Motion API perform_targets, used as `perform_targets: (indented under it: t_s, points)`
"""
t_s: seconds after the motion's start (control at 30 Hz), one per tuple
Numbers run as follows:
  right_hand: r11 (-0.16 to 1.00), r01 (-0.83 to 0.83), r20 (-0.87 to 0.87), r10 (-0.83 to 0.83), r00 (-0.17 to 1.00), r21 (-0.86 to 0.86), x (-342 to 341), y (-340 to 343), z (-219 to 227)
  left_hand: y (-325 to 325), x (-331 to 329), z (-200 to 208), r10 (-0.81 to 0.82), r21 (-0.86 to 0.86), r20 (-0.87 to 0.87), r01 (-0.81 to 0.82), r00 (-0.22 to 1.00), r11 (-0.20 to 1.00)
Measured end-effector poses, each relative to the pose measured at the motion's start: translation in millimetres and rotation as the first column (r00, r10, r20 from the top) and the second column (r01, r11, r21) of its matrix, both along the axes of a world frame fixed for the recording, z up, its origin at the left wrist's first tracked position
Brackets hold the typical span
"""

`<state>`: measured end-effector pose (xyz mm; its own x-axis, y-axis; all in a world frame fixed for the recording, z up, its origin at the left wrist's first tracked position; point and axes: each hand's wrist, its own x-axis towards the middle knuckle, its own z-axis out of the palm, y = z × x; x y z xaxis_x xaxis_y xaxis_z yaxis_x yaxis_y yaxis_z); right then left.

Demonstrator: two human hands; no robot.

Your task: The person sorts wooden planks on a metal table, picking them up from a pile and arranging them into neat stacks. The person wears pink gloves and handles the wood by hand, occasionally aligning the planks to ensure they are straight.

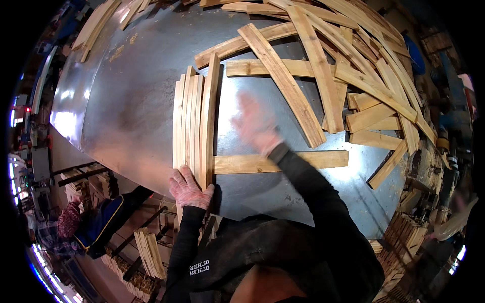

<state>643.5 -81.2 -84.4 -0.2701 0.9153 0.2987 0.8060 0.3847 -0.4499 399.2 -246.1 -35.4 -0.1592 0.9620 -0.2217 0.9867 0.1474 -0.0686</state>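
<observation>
My left hand (190,188) rests on the near ends of a bundle of several wooden slats (194,123) standing on edge side by side on the metal table (131,101). My right hand (254,123) is blurred, its fingers spread, and hovers above the table just right of the bundle; it holds nothing. A single slat (283,161) lies flat crosswise, butting against the right side of the bundle, under my right forearm.
A loose heap of wooden slats (343,65) covers the table's far right. More slats (96,25) lie at the far left edge. Another person (91,222) in blue bends below the table on the left, near stacked slats (149,252).
</observation>
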Motion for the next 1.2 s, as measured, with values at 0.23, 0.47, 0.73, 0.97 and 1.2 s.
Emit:
perform_targets:
  t_s: [0.23, 0.47, 0.73, 0.97, 1.2]
  points:
    - [0.698, 0.471, 0.400, -0.279, 0.873, -0.539, 91.5, 60.0, 42.0, -0.1, -1.1, 8.2, 0.038, -0.003, 0.064, -0.038, 0.997, 0.999]
    - [0.993, 0.105, 0.550, -0.055, 0.833, -0.059, 108.5, -9.2, 120.3, 27.6, -8.2, 50.1, -0.293, 0.566, 0.026, 0.227, 0.956, 0.792]
    - [0.853, -0.243, 0.366, 0.066, 0.928, 0.462, 74.7, 41.1, 139.4, 135.3, 9.1, 137.5, -0.413, 0.327, 0.012, 0.387, 0.910, 0.862]
    - [0.954, 0.257, 0.611, -0.111, 0.784, -0.155, 165.2, 81.7, 28.5, 154.9, -174.8, 40.2, 0.295, 0.223, 0.035, -0.295, 0.955, 0.929]
    - [0.724, 0.251, 0.226, -0.134, 0.965, -0.642, 133.7, 43.3, 50.0, 157.4, -184.4, -20.0, 0.331, 0.164, -0.142, -0.308, 0.933, 0.937]
